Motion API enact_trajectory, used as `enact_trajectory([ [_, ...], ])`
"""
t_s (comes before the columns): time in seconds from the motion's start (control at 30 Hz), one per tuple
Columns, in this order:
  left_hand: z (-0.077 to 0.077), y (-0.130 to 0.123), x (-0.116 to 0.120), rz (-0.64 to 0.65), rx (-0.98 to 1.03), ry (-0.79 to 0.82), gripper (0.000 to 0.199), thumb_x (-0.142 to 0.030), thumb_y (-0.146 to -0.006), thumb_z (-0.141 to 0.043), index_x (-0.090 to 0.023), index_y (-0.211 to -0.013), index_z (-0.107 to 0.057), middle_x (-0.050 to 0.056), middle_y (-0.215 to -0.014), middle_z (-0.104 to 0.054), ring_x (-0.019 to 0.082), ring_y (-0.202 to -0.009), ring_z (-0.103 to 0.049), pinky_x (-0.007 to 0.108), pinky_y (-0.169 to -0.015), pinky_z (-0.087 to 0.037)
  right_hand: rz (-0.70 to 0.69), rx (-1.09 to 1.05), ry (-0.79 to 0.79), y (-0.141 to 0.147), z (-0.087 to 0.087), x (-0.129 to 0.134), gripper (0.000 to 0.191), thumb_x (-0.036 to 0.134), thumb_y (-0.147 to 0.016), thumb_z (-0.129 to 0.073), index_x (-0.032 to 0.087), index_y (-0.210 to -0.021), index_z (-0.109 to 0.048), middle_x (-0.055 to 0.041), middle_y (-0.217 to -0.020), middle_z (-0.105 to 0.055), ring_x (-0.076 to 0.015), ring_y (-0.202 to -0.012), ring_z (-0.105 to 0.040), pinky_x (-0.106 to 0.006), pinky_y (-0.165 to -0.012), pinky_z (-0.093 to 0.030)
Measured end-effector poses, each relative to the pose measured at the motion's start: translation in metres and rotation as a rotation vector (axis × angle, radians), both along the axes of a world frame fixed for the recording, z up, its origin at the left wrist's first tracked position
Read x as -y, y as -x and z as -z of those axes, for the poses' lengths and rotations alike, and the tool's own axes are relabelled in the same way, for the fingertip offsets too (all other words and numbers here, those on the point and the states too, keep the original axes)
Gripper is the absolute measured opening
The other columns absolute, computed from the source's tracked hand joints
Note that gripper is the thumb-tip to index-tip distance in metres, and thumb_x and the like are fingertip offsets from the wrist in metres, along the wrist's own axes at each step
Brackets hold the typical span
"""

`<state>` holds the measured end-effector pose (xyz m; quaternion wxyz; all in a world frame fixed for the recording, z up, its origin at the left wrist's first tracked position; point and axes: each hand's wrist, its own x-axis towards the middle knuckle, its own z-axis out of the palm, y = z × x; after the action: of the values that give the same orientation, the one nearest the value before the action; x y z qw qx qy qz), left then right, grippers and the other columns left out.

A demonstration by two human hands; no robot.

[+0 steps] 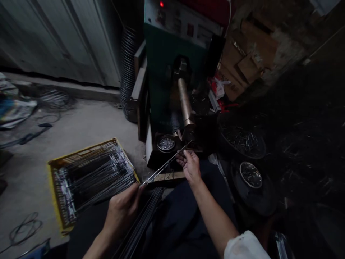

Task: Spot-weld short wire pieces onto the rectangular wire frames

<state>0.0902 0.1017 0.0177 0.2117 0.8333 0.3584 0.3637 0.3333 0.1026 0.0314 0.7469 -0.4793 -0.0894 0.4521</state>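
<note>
A thin metal wire piece (161, 169), which looks like two strands side by side, slants from lower left to upper right in front of me. My left hand (122, 205) is closed around its near end. Close to its far end, my right hand (191, 166) pinches it between thumb and fingers. The far tip lies just below the copper-coloured arm (185, 100) of a green machine (159, 79); whether they touch, I cannot tell. Beside the tip stands a round dish of small metal bits (166, 143). Across my lap lies a bundle of long wires (142, 223).
On the floor to the left, a yellow crate (51, 190) holds many wire pieces. A round container of small parts (250, 175) and a dark basin of metal pieces (242, 142) stand at right. Behind are a coiled hose (128, 72) and cardboard (250, 66).
</note>
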Motion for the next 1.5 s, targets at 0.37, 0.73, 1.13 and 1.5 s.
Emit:
enact_trajectory([
  [0.37,-0.006,0.007,-0.010,0.010,0.079,0.048,0.024,-0.021,-0.095,-0.049,-0.018,-0.072,-0.057,-0.006,-0.054,-0.051,0.008,-0.043,-0.048,0.020,-0.047,-0.035,-0.033,0.007,-0.050,0.007,-0.002,-0.014,0.020,0.023,-0.074,-0.074,0.018,-0.083,-0.056,-0.0023,-0.076,-0.074,-0.0158,-0.070,-0.073,-0.020,-0.058,-0.057],
  [0.73,-0.005,0.003,-0.017,0.007,0.072,0.045,0.023,-0.020,-0.095,-0.050,-0.019,-0.072,-0.054,-0.007,-0.053,-0.048,0.007,-0.042,-0.045,0.018,-0.047,-0.035,-0.006,0.008,-0.038,0.005,-0.005,-0.021,0.021,0.024,-0.074,-0.074,0.019,-0.082,-0.056,-0.0014,-0.076,-0.073,-0.0158,-0.072,-0.073,-0.021,-0.060,-0.057],
  [1.13,-0.009,0.000,-0.017,0.023,0.100,0.025,0.021,-0.021,-0.095,-0.050,-0.019,-0.075,-0.057,-0.006,-0.054,-0.054,0.008,-0.041,-0.050,0.020,-0.048,-0.036,-0.008,0.031,-0.042,0.005,-0.006,-0.021,0.022,0.025,-0.073,-0.075,0.019,-0.082,-0.056,-0.0026,-0.075,-0.074,-0.0172,-0.071,-0.074,-0.022,-0.058,-0.057],
  [1.5,-0.012,-0.001,-0.020,0.016,0.069,0.067,0.022,-0.026,-0.095,-0.051,-0.018,-0.075,-0.059,-0.006,-0.055,-0.053,0.007,-0.043,-0.049,0.017,-0.048,-0.037,0.008,0.011,-0.014,0.002,-0.010,-0.027,0.017,0.026,-0.075,-0.072,0.019,-0.081,-0.058,-0.0039,-0.078,-0.075,-0.0167,-0.071,-0.073,-0.022,-0.058,-0.058],
])
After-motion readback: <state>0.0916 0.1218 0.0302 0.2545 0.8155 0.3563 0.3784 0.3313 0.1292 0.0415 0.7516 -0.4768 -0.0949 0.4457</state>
